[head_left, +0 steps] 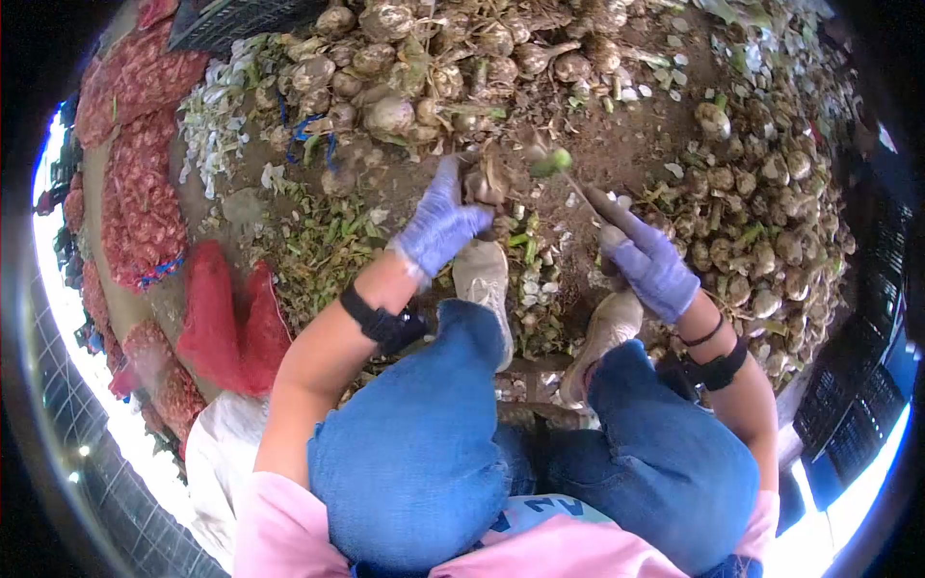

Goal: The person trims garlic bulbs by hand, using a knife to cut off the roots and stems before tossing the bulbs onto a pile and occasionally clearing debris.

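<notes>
My left hand, in a thin purple glove, is closed round a brownish garlic bulb with dry, papery leaves. My right hand, gloved alike, grips a knife with a dark handle. The knife's thin blade points up and to the left, toward the bulb but apart from it. By the blade tip is a green stem piece, blurred as if in the air. Dirt darkens the right glove's fingertips, which are partly hidden.
A garlic heap lies ahead, and another garlic pile is at the right. Stem trimmings cover the ground at left. Full red mesh sacks, an unfilled red sack and black crates stand around. My shoes are below my hands.
</notes>
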`<action>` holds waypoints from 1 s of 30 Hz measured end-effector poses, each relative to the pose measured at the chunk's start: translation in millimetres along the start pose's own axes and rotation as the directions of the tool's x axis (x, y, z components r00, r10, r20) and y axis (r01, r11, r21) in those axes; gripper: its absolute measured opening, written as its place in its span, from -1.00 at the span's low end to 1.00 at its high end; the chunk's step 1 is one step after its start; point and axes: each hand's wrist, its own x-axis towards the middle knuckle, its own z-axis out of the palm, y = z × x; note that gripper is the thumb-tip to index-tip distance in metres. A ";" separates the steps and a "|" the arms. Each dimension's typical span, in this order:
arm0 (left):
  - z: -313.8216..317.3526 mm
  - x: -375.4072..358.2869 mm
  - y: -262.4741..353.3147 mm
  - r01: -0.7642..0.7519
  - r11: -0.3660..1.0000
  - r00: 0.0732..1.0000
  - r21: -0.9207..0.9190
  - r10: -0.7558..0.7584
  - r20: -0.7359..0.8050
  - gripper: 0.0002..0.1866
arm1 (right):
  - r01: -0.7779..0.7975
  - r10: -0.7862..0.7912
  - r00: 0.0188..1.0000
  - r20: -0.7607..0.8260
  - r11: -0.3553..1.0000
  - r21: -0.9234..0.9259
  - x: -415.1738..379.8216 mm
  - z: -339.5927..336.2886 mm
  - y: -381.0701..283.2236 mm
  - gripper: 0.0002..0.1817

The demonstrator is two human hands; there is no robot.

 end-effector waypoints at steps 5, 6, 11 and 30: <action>25.2 -1.5 45.9 0.241 0.863 0.969 -0.445 -0.191 0.154 -0.20 | 0.265 -0.259 0.964 0.057 0.939 -0.220 -5.0 14.6 -15.5 -0.40; 15.1 10.6 56.3 0.457 0.601 0.887 -0.656 -0.368 0.280 -0.24 | 0.520 -0.522 0.850 0.067 0.814 -0.259 -6.6 19.2 -9.9 -0.40; 9.6 17.7 29.8 0.305 0.640 0.912 -0.705 0.017 0.410 -0.40 | 0.582 -0.591 0.795 0.137 0.677 -0.451 -18.9 2.2 -13.5 -0.38; 45.3 -14.0 63.9 0.746 0.238 0.639 -0.622 0.011 0.769 -0.27 | 0.633 -0.689 0.695 0.205 0.453 -0.628 -21.5 4.7 -21.5 -0.29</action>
